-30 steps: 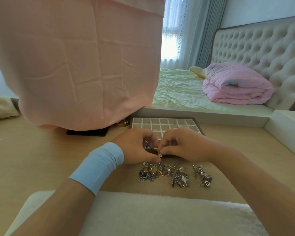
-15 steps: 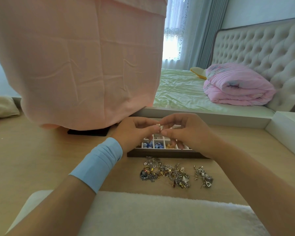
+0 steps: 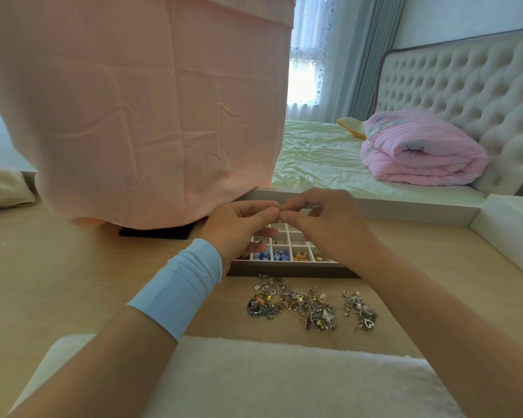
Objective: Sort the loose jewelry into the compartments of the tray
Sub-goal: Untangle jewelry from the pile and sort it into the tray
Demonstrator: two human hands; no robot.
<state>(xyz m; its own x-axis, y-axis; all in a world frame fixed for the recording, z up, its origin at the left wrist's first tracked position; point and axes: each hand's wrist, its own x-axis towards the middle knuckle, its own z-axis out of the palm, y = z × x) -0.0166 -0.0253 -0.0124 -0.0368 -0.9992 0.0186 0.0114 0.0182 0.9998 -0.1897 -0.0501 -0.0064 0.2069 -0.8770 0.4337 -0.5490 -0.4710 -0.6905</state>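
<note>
A compartment tray (image 3: 290,270) with white dividers lies on the wooden table; its front row holds blue beads (image 3: 280,255) and a gold piece (image 3: 301,256). Above the tray my left hand (image 3: 239,227) and my right hand (image 3: 329,227) meet fingertip to fingertip, pinching a very small jewelry piece that is barely visible between them. The hands hide much of the tray. In front of the tray lies a tangled heap of loose jewelry (image 3: 293,306), with a smaller silver cluster (image 3: 360,310) to its right.
A large pink cloth-covered object (image 3: 139,110) stands at the back left on a dark base (image 3: 154,232). A white fluffy cushion (image 3: 254,378) borders the near table edge. White raised ledges (image 3: 504,233) line the right and back. A bed lies beyond.
Both hands rose together from the table by the jewelry heap to above the tray, still pinching the small piece. The tray's front row with blue beads came into view.
</note>
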